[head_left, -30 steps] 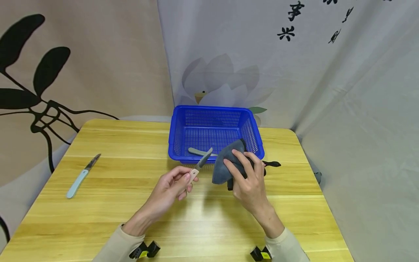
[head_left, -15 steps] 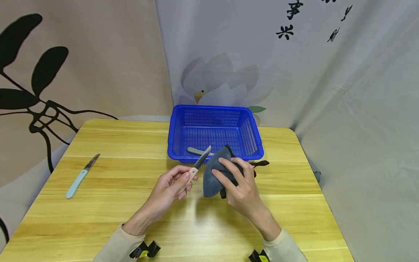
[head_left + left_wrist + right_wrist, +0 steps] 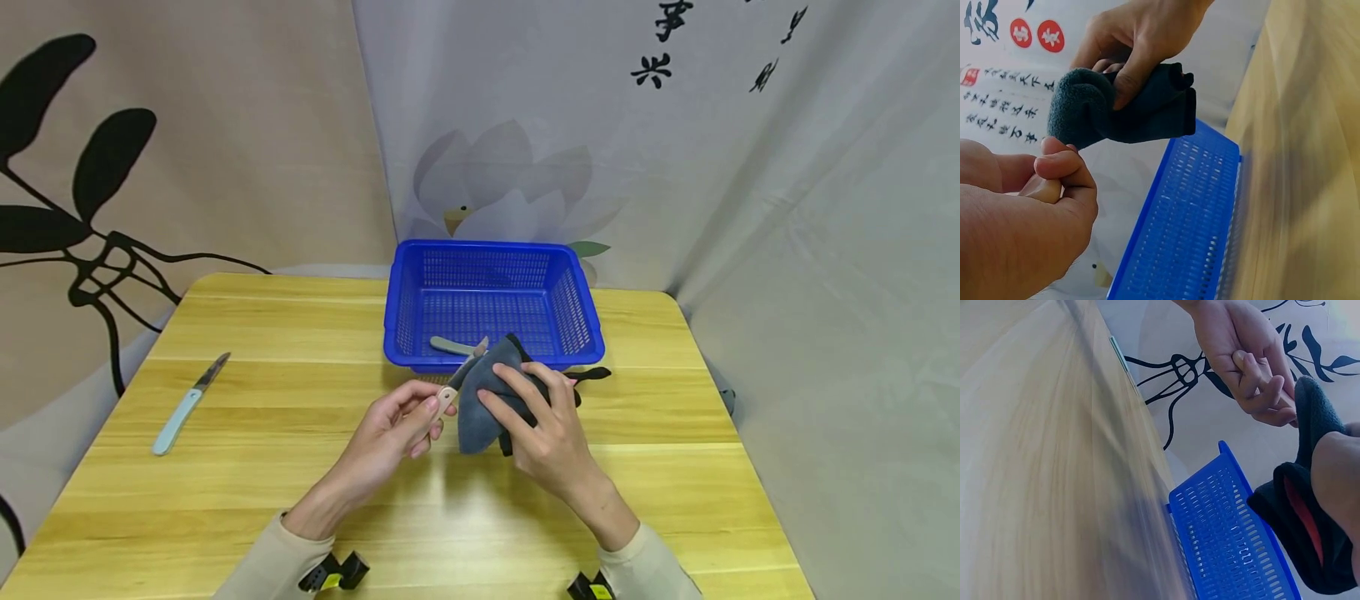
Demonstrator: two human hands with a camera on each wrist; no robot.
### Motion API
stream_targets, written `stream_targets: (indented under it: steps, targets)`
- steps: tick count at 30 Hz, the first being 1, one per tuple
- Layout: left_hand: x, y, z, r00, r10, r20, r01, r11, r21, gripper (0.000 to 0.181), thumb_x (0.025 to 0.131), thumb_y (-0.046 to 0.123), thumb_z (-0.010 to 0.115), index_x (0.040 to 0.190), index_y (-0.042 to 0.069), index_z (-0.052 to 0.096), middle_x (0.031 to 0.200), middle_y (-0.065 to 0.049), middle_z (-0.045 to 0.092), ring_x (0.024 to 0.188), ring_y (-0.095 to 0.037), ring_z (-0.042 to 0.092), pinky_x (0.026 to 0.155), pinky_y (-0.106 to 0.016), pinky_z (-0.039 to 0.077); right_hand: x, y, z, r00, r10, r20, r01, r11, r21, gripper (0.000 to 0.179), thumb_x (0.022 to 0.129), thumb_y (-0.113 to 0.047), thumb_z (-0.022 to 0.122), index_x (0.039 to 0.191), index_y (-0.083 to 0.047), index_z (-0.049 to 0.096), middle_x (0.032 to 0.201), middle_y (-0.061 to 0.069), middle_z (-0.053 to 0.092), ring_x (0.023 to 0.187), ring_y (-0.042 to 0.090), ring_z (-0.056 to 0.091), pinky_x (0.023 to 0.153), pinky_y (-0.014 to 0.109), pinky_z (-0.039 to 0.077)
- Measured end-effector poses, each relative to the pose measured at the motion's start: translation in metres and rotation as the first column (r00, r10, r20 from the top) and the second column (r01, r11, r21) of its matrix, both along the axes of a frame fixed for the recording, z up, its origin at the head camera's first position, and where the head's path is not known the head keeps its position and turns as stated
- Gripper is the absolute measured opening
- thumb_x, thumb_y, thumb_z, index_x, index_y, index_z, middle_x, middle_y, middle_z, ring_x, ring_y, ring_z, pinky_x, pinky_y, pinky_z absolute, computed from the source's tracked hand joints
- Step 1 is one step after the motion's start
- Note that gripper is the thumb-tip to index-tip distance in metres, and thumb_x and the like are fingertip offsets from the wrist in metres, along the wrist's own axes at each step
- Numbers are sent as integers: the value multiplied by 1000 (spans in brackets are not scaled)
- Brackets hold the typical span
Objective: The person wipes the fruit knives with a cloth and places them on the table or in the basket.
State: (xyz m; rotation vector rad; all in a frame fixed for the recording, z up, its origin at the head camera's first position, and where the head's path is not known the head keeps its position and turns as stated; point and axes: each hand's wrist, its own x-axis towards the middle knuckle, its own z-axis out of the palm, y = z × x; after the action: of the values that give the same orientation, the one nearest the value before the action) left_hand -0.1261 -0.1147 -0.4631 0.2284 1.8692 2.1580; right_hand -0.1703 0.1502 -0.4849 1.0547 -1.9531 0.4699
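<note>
Gripping: left hand (image 3: 397, 422), one beige-handled knife (image 3: 447, 395); right hand (image 3: 542, 421), one cloth (image 3: 477, 421), since shifted over the blade (image 3: 462, 374). At nine o'clock, one blue-handled knife (image 3: 186, 407); at twelve, one basket (image 3: 491, 310) containing one grey handle (image 3: 452, 345).

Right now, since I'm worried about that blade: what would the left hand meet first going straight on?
Probably the cloth, in the right hand; it overlaps the knife in the head view, though depth is unclear.

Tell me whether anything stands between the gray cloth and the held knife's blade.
Nothing visible does: in the head view, the gray cloth overlaps part of the blade, though actual contact can't be confirmed.
</note>
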Motion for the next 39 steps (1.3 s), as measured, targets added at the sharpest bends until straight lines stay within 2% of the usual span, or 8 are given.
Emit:
stream_targets:
  steps: [14, 18, 24, 29, 33, 39]
  targets:
    - [1, 7, -1, 998, -56, -27, 56, 998, -21, 32, 122, 22, 53, 143, 1, 64, 112, 0, 71, 76, -6, 54, 64, -16, 47, -2, 11, -13, 997, -60, 46, 60, 998, 2, 46, 95, 2, 59, 131, -15, 80, 148, 18, 73, 127, 48, 62, 103, 62, 54]
    - [1, 6, -2, 999, -48, -26, 47, 999, -19, 33, 122, 23, 52, 144, 1, 63, 118, -2, 73, 78, -6, 55, 65, -16, 47, -4, 14, -10, 996, -69, 51, 69, 998, -1, 50, 93, 5, 59, 134, -15, 80, 149, 19, 72, 128, 48, 61, 102, 63, 55]
    - [-1, 5, -2, 999, -27, -29, 26, 999, -18, 36, 122, 23, 51, 147, -2, 59, 120, 0, 74, 81, -6, 57, 65, -15, 48, -6, 17, -1, 996, -84, 19, 85, 994, -72, 44, 99, 4, 58, 132, -14, 81, 146, 20, 73, 126, 49, 60, 95, 61, 50]
    - [-3, 4, -2, 999, -2, -40, 3, 1000, 11, 40, 123, 22, 50, 148, -9, 54, 121, 0, 74, 82, -5, 56, 65, -15, 46, -3, 12, 8, 998, -37, -58, 30, 993, -112, 39, 102, 2, 58, 128, -13, 83, 141, 22, 75, 122, 50, 61, 91, 58, 49]
    - [-4, 4, 0, 999, -2, -48, 2, 1000, 9, 37, 122, 21, 51, 146, -7, 58, 115, 0, 73, 82, -5, 56, 65, -15, 46, 2, 2, 11, 994, 26, -110, -35, 996, -83, 38, 101, 2, 60, 126, -14, 83, 140, 21, 76, 120, 49, 63, 93, 59, 55]
    - [-1, 4, 0, 997, -28, -79, 25, 999, -32, 33, 122, 21, 52, 143, -3, 62, 100, -2, 65, 76, -7, 53, 64, -20, 45, 8, -11, 9, 992, 66, -106, -67, 998, -13, 41, 98, 2, 62, 128, -17, 82, 143, 17, 75, 124, 45, 62, 99, 58, 55]
